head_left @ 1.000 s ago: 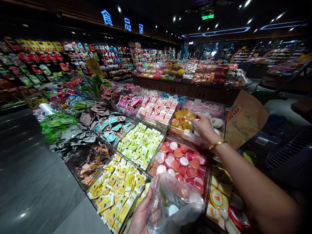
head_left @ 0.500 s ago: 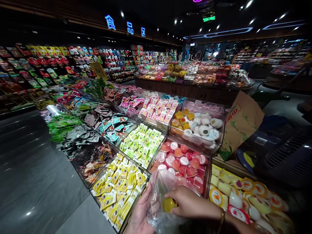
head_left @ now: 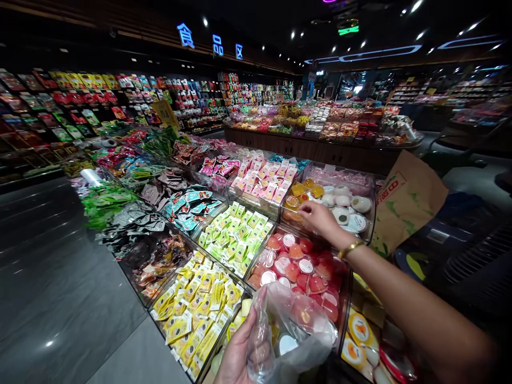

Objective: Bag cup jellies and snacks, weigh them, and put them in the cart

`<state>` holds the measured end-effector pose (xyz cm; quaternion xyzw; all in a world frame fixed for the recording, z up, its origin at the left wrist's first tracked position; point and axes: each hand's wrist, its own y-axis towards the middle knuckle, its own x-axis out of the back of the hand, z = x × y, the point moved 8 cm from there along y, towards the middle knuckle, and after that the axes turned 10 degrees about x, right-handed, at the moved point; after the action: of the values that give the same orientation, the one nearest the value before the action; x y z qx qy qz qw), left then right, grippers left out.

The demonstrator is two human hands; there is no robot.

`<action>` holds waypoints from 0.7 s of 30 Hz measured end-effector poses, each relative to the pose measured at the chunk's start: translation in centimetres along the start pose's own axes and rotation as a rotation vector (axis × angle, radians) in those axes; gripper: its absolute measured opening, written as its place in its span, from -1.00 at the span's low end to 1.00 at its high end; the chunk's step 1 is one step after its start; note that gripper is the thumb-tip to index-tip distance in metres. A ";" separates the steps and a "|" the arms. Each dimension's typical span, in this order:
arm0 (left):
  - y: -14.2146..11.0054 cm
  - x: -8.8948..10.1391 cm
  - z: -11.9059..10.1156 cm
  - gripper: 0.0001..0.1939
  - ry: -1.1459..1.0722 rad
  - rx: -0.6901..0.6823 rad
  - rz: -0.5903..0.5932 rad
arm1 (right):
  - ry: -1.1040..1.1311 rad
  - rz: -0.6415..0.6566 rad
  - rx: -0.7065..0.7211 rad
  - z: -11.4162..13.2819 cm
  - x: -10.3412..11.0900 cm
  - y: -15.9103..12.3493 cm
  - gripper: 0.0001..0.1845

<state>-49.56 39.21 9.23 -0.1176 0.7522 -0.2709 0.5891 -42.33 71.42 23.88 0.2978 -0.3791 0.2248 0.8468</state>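
My left hand (head_left: 240, 346) is closed on the side of a clear plastic bag (head_left: 294, 309), whose mouth faces up. Inside the bag lie a yellow jelly cup (head_left: 275, 333) and a cup with a white lid (head_left: 288, 344). My right hand (head_left: 320, 220), with a gold bangle at the wrist, reaches over the front of the upper bin. Its fingers are loosely curved beside the yellow jelly cups (head_left: 294, 201), with nothing visible in them. White jelly cups (head_left: 342, 200) share that bin. Red jelly cups (head_left: 294, 264) fill the bin below the right forearm.
Bins of yellow packets (head_left: 200, 304), green packets (head_left: 236, 237) and pink packets (head_left: 264, 176) stand to the left. A brown paper bag (head_left: 408, 202) leans at the right, near a dark fan (head_left: 476, 266). More jelly cups (head_left: 360, 330) lie at lower right, under the arm.
My right hand has come out of the plastic bag, where it was at a yellow jelly cup, and moved up and forward to the upper bin. My left hand still holds the bag.
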 end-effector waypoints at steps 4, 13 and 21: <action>1.0 1.6 0.8 -0.47 -0.018 0.092 0.053 | -0.252 -0.210 -0.160 -3.4 2.9 6.1 -0.63; 0.0 2.1 0.8 -0.61 -0.003 0.128 0.034 | -0.208 -0.189 -0.284 -4.7 -0.6 9.3 -0.35; 0.4 1.6 0.2 -0.45 -0.022 0.084 0.065 | -0.001 -0.322 -0.114 -0.4 1.6 6.0 -0.43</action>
<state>-49.77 38.67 7.67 -0.0714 0.7370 -0.2818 0.6102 -44.85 76.27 26.93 0.3065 -0.3390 0.0642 0.8871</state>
